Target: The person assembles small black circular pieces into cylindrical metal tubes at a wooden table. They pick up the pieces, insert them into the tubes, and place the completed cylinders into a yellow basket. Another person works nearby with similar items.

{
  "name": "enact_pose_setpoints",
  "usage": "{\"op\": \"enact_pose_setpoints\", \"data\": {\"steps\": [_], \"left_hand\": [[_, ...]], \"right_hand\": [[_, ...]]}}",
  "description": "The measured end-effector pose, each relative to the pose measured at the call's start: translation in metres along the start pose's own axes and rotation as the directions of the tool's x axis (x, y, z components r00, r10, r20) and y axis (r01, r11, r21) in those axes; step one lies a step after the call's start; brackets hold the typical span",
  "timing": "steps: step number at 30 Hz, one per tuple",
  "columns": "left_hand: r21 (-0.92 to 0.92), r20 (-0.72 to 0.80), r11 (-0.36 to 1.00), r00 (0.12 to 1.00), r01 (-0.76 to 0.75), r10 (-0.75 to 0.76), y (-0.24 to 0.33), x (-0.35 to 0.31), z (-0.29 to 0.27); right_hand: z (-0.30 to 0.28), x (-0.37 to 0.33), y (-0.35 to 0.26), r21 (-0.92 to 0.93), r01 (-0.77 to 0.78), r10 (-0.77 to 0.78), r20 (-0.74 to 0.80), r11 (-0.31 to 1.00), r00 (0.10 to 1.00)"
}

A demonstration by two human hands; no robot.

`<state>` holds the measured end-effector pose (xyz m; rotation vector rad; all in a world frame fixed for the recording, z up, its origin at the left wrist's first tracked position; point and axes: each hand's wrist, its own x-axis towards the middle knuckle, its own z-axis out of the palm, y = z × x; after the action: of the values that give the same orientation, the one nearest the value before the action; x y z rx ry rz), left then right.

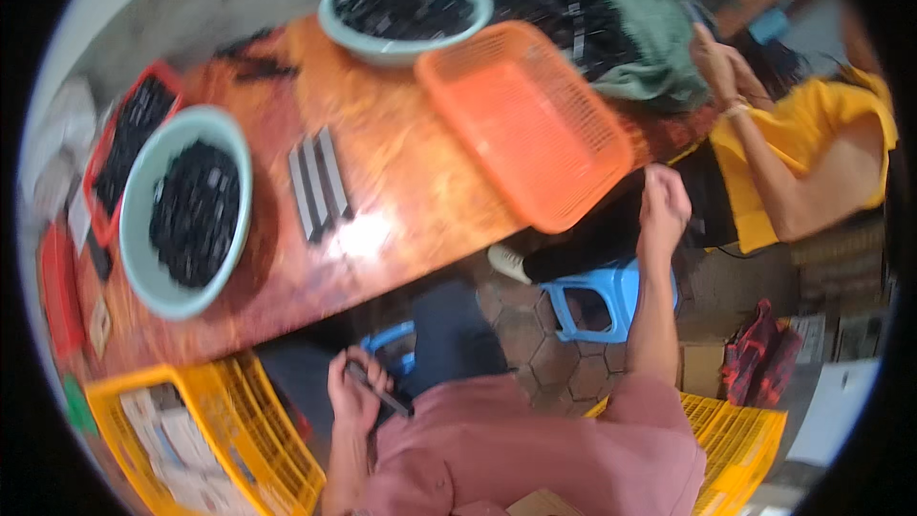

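My left hand (355,390) is closed round a dark, narrow bar (380,390) in front of my lap. To the right, my right hand (665,206) is raised beside the near right corner of an orange plastic basket (470,148). Its fingers are curled shut, and whatever they may hold is hidden. Several black-and-grey strips (320,186) lie side by side on the reddish wooden table (401,158), left of the basket. Small black pieces fill a pale green basin (135,220) on the left and another pale green basin (394,50) at the back.
A red tray (172,79) of black pieces stands far left. Black strips (564,19) lie on green cloth (659,29) at the back right, near a seated person in yellow (812,158). Yellow crates (205,392) and a blue stool (621,296) stand below the table edge.
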<state>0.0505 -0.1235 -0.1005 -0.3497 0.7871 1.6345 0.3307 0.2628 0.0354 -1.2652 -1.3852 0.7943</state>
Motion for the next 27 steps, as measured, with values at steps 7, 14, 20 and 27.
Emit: {"op": "enact_pose_setpoints", "data": {"steps": [7,14,20,27], "left_hand": [[0.075,0.219,0.982,0.964,-0.173,0.153,0.030,0.007,0.025],[-0.061,0.181,0.942,0.925,-0.329,0.335,0.047,-0.006,0.022],[-0.184,0.155,0.925,0.919,-0.333,0.361,0.045,-0.015,0.008],[-0.154,0.364,0.947,0.875,-0.281,0.319,0.043,-0.009,0.009]], "right_hand": [[0.081,-0.270,0.004,-0.255,-0.163,0.298,0.883,0.953,0.362],[0.142,-0.234,-0.032,-0.011,0.029,-0.002,0.911,1.000,0.413],[0.185,-0.175,-0.031,-0.255,0.592,-0.239,0.741,0.765,0.628],[0.196,-0.141,-0.006,-0.585,0.665,-0.287,0.611,0.464,0.738]]}}
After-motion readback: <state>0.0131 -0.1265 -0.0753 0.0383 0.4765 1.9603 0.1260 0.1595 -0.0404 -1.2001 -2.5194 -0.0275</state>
